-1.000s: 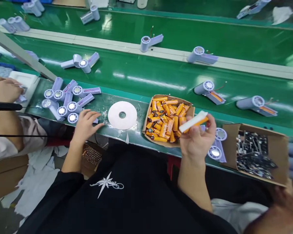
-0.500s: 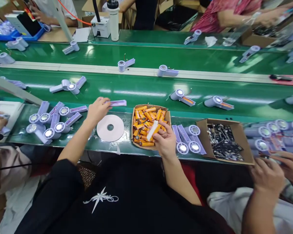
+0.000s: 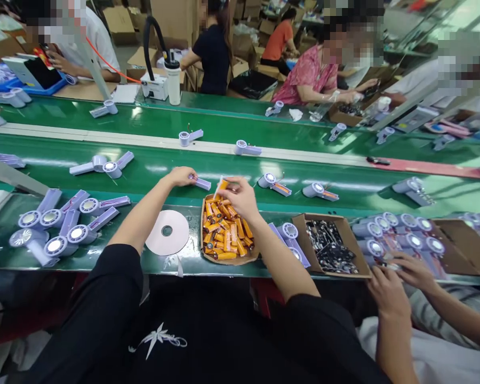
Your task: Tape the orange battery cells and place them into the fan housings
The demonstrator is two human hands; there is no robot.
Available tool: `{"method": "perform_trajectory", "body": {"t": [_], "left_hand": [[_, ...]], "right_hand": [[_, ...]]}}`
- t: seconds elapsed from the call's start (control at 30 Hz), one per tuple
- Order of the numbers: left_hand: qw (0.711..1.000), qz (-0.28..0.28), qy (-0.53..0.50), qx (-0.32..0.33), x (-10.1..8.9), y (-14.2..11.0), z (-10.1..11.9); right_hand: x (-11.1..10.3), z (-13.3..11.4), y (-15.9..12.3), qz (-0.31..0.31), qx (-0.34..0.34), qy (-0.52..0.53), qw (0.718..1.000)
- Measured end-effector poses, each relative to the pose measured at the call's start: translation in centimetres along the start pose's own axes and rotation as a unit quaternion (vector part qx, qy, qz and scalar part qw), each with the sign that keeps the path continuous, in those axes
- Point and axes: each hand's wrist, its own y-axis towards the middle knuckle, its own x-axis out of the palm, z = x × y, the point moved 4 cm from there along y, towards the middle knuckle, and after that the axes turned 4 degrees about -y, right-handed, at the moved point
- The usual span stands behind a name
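Observation:
My left hand (image 3: 181, 176) is closed around a lavender handheld fan (image 3: 202, 184), whose open handle sticks out to the right; its head is hidden by my fingers. Between the fingers of my right hand (image 3: 240, 196) is an orange battery (image 3: 221, 186) with a whitish strip along it, tilted close to the fan handle's end. Below that hand sits a cardboard box (image 3: 204, 248) full of orange batteries (image 3: 228, 234). A round white disc with a centre hole (image 3: 167, 232) lies left of the box, under my left forearm.
Several lavender fans (image 3: 80, 233) are piled at the left. Beside my right forearm are more fans (image 3: 289, 231) and a box of black parts (image 3: 331, 246). Fans are spread along the green conveyor (image 3: 208, 160). A co-worker's hands (image 3: 396, 277) work at the right; other people sit across the line.
My right hand has moved up and left with the battery, from over the box towards the fan handle. My left hand still holds the fan, now tipped slightly downward. The camera view has tilted up.

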Motion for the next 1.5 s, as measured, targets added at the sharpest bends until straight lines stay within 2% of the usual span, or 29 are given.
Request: {"method": "perform_trajectory", "body": {"t": [0.03, 0.1, 0.2, 0.3, 0.43, 0.57, 0.67, 0.73, 0.83, 0.9, 0.97, 1.0, 1.03, 1.07, 1.1, 1.17, 1.23, 1.3, 1.4, 1.5], "left_hand": [[1.000, 0.011, -0.009, -0.010, 0.1, -0.2, 0.1], [0.999, 0.032, -0.023, -0.030, 0.6, -0.3, 0.4], [0.996, 0.054, -0.038, -0.055, 1.3, 0.0, 0.9], [0.994, 0.062, -0.054, -0.066, 1.9, 0.6, 1.3], [0.992, 0.076, -0.072, -0.077, 2.5, 1.1, 2.0], [0.989, 0.086, -0.090, -0.084, 2.8, 1.2, 2.8], [0.987, 0.091, -0.102, -0.088, 2.4, 1.5, 3.7], [0.986, 0.093, -0.112, -0.085, 1.7, 1.5, 4.5], [0.983, 0.111, -0.127, -0.072, 0.6, -0.6, 5.4], [0.980, 0.135, -0.132, -0.066, 0.7, -4.6, 5.3], [0.978, 0.153, -0.132, -0.045, 2.1, -10.9, 4.5], [0.979, 0.160, -0.129, 0.003, 3.2, -14.6, 4.2], [0.982, 0.141, -0.119, 0.044, 4.6, -18.5, 3.8], [0.987, 0.115, -0.099, 0.059, 6.2, -22.3, 3.1], [0.992, 0.092, -0.070, 0.053, 7.7, -25.7, 2.4], [0.995, 0.091, -0.022, 0.022, 9.8, -31.1, 1.5], [0.990, 0.138, 0.000, 0.012, 10.2, -33.8, 1.9], [0.974, 0.226, 0.000, 0.018, 9.0, -34.1, 3.7], [0.941, 0.336, -0.002, 0.046, 6.0, -31.9, 7.7], [0.926, 0.359, -0.009, 0.116, 4.1, -29.3, 11.2]], "right_hand": [[1.2, 0.4, 2.6, -0.031, -0.006, -0.075, 0.997], [3.5, 1.1, 6.6, -0.088, -0.024, -0.230, 0.969], [5.2, 2.3, 9.3, -0.138, -0.045, -0.362, 0.921], [5.2, 3.4, 9.2, -0.172, -0.042, -0.415, 0.893], [4.9, 4.3, 8.2, -0.223, -0.030, -0.503, 0.834], [5.7, 4.4, 8.3, -0.282, -0.016, -0.560, 0.779], [6.5, 3.7, 8.9, -0.329, -0.009, -0.572, 0.752], [6.4, 2.8, 9.2, -0.350, -0.006, -0.567, 0.745], [4.3, 1.0, 8.3, -0.358, -0.011, -0.552, 0.753], [1.5, -0.5, 6.2, -0.315, -0.031, -0.506, 0.802], [-2.2, -1.7, 2.5, -0.238, -0.054, -0.414, 0.877], [-4.1, -2.0, 0.1, -0.205, -0.058, -0.361, 0.908], [-5.9, -2.1, -2.5, -0.188, -0.051, -0.319, 0.928], [-7.3, -2.0, -5.3, -0.185, -0.035, -0.287, 0.939], [-8.5, -1.8, -8.0, -0.185, -0.014, -0.260, 0.948], [-9.5, -1.5, -12.7, -0.186, 0.028, -0.206, 0.960], [-8.7, -1.6, -16.0, -0.188, 0.061, -0.147, 0.969], [-6.0, -2.1, -17.9, -0.189, 0.089, -0.080, 0.975], [-0.3, -3.3, -18.9, -0.204, 0.104, 0.004, 0.973], [4.8, -4.4, -19.3, -0.285, 0.057, 0.017, 0.957]]}}
